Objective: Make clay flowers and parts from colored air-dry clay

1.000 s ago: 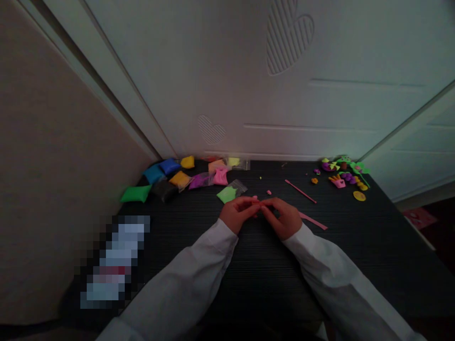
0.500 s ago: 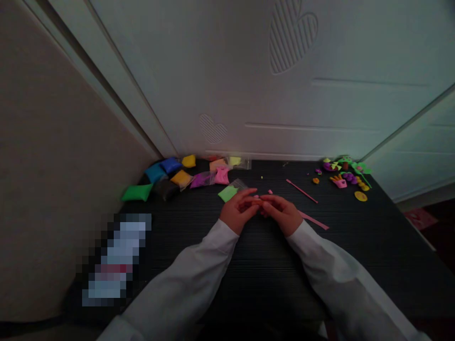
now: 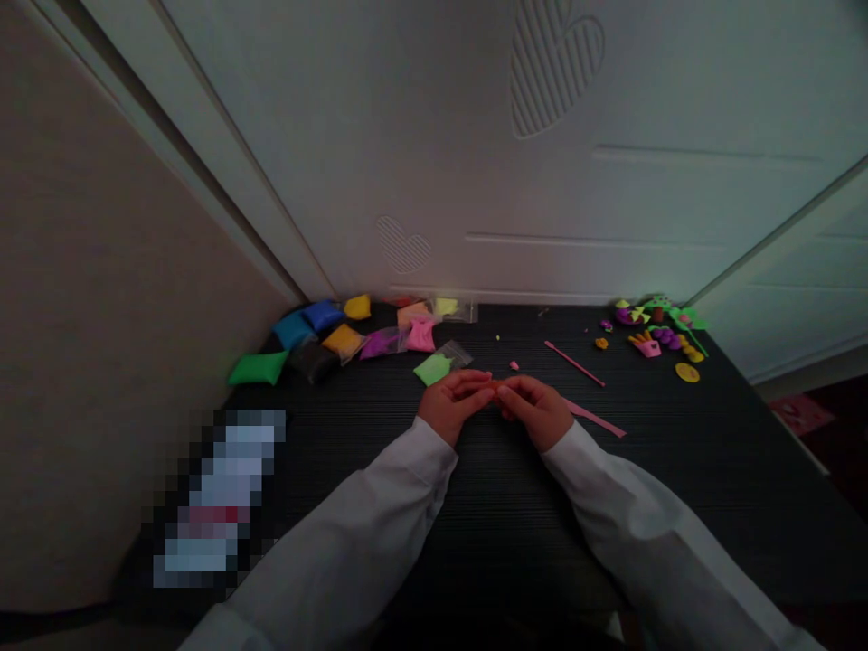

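Note:
My left hand [image 3: 453,403] and my right hand [image 3: 537,410] meet above the middle of the dark table. Between their fingertips they pinch a small piece of orange-red clay [image 3: 495,386], mostly covered by the fingers. Just beyond the hands lies a small pink bit of clay [image 3: 514,365]. A flat pink clay knife [image 3: 597,419] sticks out past my right hand, its near end hidden. Farther back lies a thin pink modelling stick [image 3: 575,363]. An opened bag of light green clay [image 3: 434,367] rests just behind my left hand.
Several clay packets, among them a green packet [image 3: 259,368] and a pink packet [image 3: 421,334], lie at the back left. Small clay figures, including a pink cup of orange sticks [image 3: 646,345], stand at the back right. A blurred-out device [image 3: 221,497] lies at left; a white panel [image 3: 434,163] rises behind.
The raised fingers of my left hand have curled down closer to the clay. Both hands stay together in about the same place; the view has shifted slightly.

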`<action>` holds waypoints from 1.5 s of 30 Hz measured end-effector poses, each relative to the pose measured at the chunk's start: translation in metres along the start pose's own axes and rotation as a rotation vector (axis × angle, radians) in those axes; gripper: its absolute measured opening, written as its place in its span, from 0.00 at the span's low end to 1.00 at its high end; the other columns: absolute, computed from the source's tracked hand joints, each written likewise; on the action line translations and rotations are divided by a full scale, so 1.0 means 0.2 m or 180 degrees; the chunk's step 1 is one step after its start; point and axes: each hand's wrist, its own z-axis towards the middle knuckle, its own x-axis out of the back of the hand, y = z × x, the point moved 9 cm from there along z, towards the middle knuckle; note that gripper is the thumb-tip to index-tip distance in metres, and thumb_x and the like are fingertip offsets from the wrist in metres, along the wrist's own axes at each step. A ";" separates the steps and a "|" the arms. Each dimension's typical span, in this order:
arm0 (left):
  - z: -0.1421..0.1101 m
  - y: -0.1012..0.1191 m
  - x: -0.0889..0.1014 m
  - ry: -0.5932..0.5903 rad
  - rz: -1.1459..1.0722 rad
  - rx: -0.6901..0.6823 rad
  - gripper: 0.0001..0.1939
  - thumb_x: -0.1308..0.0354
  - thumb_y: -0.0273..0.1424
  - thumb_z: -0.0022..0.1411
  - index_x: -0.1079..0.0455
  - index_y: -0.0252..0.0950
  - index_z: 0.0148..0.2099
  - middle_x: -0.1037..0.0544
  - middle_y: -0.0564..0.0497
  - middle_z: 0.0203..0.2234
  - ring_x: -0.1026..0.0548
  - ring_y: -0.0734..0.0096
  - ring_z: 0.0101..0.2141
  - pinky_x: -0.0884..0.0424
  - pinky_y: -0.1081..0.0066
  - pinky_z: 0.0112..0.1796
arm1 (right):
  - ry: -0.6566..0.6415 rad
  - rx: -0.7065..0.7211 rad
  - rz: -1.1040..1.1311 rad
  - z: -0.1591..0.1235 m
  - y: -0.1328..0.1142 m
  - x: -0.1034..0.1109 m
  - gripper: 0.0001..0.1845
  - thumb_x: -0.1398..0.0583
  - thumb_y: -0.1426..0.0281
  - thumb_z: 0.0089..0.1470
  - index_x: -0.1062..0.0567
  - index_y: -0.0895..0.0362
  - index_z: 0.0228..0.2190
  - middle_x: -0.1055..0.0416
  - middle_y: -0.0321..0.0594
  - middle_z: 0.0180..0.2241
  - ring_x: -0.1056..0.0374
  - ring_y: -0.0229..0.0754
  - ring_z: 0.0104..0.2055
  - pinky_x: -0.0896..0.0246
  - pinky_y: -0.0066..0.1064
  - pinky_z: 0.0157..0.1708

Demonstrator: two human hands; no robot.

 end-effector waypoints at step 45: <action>-0.03 -0.06 -0.06 0.0245 -0.0925 0.0387 0.10 0.38 0.30 0.41 0.28 0.31 0.29 0.28 0.52 0.20 0.36 0.84 0.18 0.42 0.79 0.21 | 0.0287 0.0427 0.0316 -0.03 -0.05 0.00 0.09 0.45 0.64 0.47 0.33 0.57 0.28 0.35 0.32 0.21 0.40 0.30 0.22 0.42 0.24 0.24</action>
